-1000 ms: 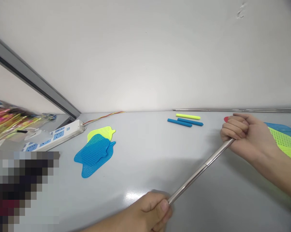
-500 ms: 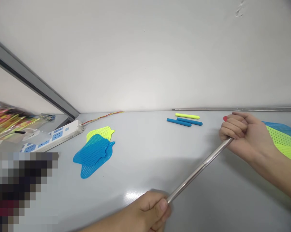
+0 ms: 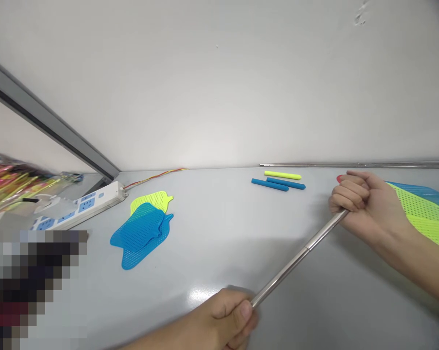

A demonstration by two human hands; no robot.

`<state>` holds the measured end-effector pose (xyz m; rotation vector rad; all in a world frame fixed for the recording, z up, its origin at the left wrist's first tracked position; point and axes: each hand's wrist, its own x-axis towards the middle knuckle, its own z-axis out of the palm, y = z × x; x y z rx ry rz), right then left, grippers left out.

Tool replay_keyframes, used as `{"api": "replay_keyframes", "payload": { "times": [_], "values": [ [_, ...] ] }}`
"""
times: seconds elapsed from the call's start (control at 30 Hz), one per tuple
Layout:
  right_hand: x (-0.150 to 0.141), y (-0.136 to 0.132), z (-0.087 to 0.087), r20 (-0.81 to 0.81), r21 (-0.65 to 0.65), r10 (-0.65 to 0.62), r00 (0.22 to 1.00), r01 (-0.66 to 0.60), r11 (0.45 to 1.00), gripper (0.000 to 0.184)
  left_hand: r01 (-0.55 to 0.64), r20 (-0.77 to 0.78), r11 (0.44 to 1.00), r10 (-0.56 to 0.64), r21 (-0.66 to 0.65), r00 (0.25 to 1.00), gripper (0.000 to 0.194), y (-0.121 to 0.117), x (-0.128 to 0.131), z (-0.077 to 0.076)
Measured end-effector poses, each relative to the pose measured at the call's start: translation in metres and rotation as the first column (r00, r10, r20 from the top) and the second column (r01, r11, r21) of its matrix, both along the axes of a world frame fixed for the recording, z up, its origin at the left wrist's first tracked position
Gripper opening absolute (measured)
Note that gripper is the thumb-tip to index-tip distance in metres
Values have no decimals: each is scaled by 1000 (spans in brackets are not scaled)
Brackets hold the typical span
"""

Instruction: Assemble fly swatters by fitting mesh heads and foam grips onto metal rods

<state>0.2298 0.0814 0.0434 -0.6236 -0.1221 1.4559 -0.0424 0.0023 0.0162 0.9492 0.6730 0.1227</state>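
A telescopic metal rod (image 3: 295, 257) runs slantwise between my two hands above the grey table (image 3: 219, 228). My left hand (image 3: 228, 318), near the bottom edge, is closed in a fist around the rod's lower end. My right hand (image 3: 365, 204), at the right, is closed around the upper end, where a red tip (image 3: 339, 179) pokes out past the fingers. Behind my right wrist lie yellow-green and blue mesh swatter heads (image 3: 423, 214).
Blue and yellow-green swatter heads (image 3: 143, 228) lie stacked left of centre. Three plastic handles (image 3: 279, 181), two blue and one yellow, rest near the wall. A white power strip (image 3: 81, 206) and a bag of colourful items (image 3: 15, 182) sit at the left. Thin metal rods (image 3: 354, 165) lie along the wall.
My right hand has shifted slightly left along the rod's line, so the visible rod looks a little shorter. My left hand has stayed put.
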Motion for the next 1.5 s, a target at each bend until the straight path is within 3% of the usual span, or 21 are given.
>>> {"api": "replay_keyframes", "payload": {
  "times": [0.4,0.93,1.5],
  "values": [
    [-15,-6,-14,-16,-72,49,999,-50,996,39,-12,-12,999,11,-53,1000,44,0,1,0],
    [-15,-7,-7,32,-113,47,998,-43,993,39,19,-29,998,-17,54,999,44,-1,-1,-1],
    [-14,-3,-12,5,-141,75,997,-73,987,38,16,-37,999,-14,47,999,44,-3,-1,-3]
  ]
}}
